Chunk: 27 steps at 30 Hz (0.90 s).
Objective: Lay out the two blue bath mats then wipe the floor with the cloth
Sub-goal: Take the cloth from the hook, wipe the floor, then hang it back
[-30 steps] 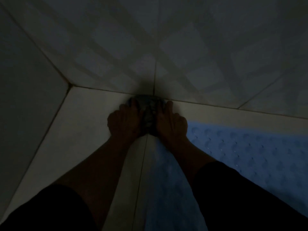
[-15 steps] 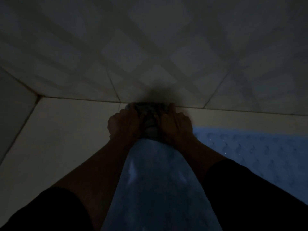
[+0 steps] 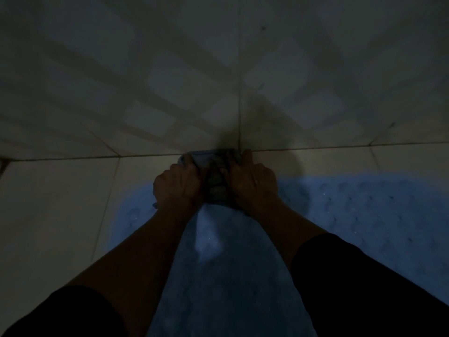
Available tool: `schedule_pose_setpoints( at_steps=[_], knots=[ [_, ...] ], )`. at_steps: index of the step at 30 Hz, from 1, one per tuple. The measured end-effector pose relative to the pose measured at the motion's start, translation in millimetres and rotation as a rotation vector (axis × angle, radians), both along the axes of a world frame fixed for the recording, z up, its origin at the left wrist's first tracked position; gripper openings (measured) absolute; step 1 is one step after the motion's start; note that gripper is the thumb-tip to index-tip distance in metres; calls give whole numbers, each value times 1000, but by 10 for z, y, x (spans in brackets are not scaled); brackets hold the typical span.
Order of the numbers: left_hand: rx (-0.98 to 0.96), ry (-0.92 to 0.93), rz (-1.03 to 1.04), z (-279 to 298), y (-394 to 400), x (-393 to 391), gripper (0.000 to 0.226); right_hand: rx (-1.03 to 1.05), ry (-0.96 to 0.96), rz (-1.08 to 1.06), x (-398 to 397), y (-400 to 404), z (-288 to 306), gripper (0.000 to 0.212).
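Grip: both hands down on the cloth [image 3: 217, 183]; left hand [image 3: 178, 184] and right hand [image 3: 250, 181] lie side by side, fingers curled over the bunched fabric and pressing it to the floor [image 3: 60, 203].
Cloth: dark, wadded, pushed up against the foot of the wall [image 3: 218, 69], right at the joint where floor tile meets wall tile.
Mats: blue mat [image 3: 364, 220] spread flat on the right, bumps showing; more blue [image 3: 218, 288] runs between the forearms and out past the left wrist. Too dim to tell where one mat ends and the other begins.
Light: very low; fingertips hard to read.
Step, as judged: mats look laid, wiping under way, now along the wall edge.
Doing it well: keep palms flat and weight even so the whole wad bears on the tile; run it along the grout line, not just up to it; overlap passes; refold to a fresh face when soiled; keep the trailing edge off the mat so dirt is not dragged on to it.
Risk: wad rolling under the fingers, leaving streaks.
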<state>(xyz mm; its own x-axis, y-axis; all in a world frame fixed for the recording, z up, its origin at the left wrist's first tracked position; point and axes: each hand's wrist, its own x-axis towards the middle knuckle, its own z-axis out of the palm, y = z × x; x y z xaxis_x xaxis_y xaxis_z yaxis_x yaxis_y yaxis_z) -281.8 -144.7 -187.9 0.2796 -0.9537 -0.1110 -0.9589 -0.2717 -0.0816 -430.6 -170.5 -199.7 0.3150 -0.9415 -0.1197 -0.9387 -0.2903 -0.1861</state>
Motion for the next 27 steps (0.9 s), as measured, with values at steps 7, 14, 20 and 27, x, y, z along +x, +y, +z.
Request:
schedule_pose_setpoints(
  at_steps=[7, 14, 20, 27],
  knots=[
    [-4, -5, 74, -27, -75, -520, 67, 5, -43, 3, -446, -106, -63, 50],
    [40, 45, 144, 29, -168, -894, 69, 56, -102, -37, -762, -163, -80, 43],
    [19, 48, 148, 5, -170, -1075, 68, 50, -90, -83, -897, -171, -53, 44],
    [-23, 70, 88, -118, -135, -1087, 68, 97, -81, -89, -1001, -150, -29, 56]
  ],
)
